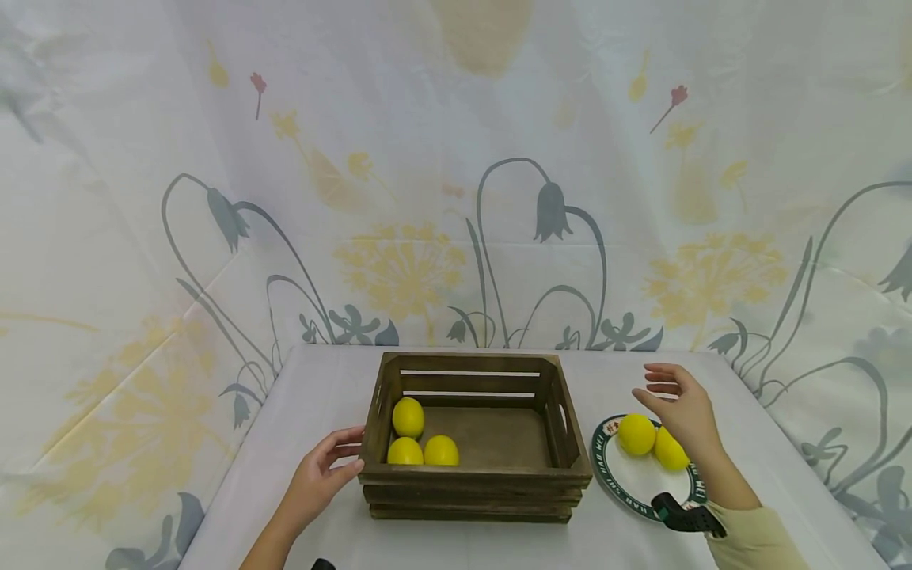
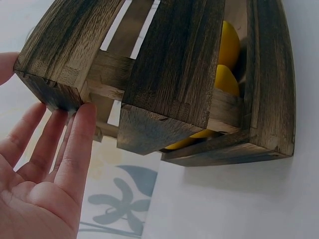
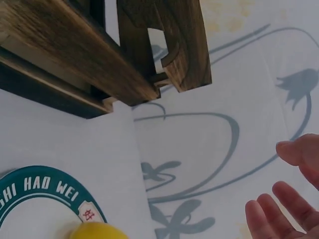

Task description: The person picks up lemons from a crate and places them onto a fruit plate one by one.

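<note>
A brown slatted wooden crate (image 1: 470, 492) stands on the table with three yellow, lemon-like fruits (image 1: 408, 417) in its left part. My left hand (image 1: 313, 479) is at the crate's left end; in the left wrist view its extended fingers (image 2: 75, 154) touch the wood near a corner. To the right of the crate, two more yellow fruits (image 1: 636, 435) lie on a round white plate (image 1: 627, 491) with a green lettered rim. Above them hovers my right hand (image 1: 684, 408), fingers apart and slightly bent, with nothing in it. It partly covers one fruit.
A white cloth covers the table (image 1: 324, 396). Behind it and along both sides hangs a pale curtain (image 1: 442, 198) printed with grey and yellow flowers. The crate's right wall (image 1: 563, 412) stands close to the plate's left rim. A black strap (image 1: 687, 516) is on the right wrist.
</note>
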